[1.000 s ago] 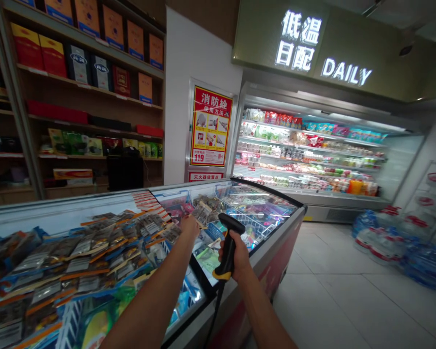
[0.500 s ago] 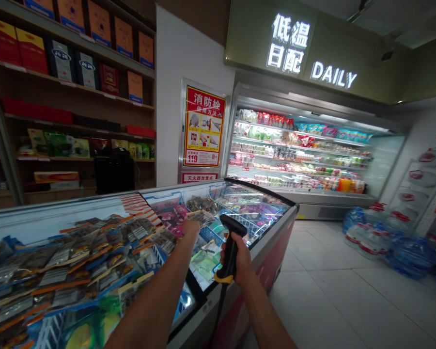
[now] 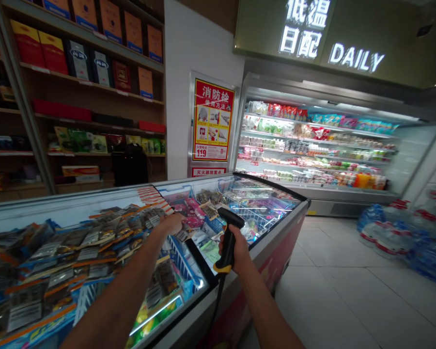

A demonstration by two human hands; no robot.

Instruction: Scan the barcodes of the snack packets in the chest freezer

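My right hand (image 3: 239, 246) is wrapped round the grip of a black and yellow barcode scanner (image 3: 228, 242). The scanner is upright over the freezer's front rim, its cable hanging down. My left hand (image 3: 172, 224) reaches over the chest freezer (image 3: 254, 264) beside the black lid frame (image 3: 194, 254). Its fingers look curled and are mostly hidden; a small grey packet (image 3: 183, 235) shows just under them, but I cannot tell whether it is gripped. Left of that hand lie many frozen food packets (image 3: 90, 252) with orange and blue edges. Pink packets (image 3: 193, 211) lie to its right.
Behind the freezer are shelves of boxes (image 3: 101, 68) and a red fire-hydrant sign (image 3: 213, 121). A lit open fridge (image 3: 312, 145) stands at the back right. Large water bottles (image 3: 385, 228) sit on the tiled floor (image 3: 334, 261) to the right.
My left hand has moved left, from above the pink packets to beside the lid frame. My right hand still holds the scanner. The view has turned slightly left.
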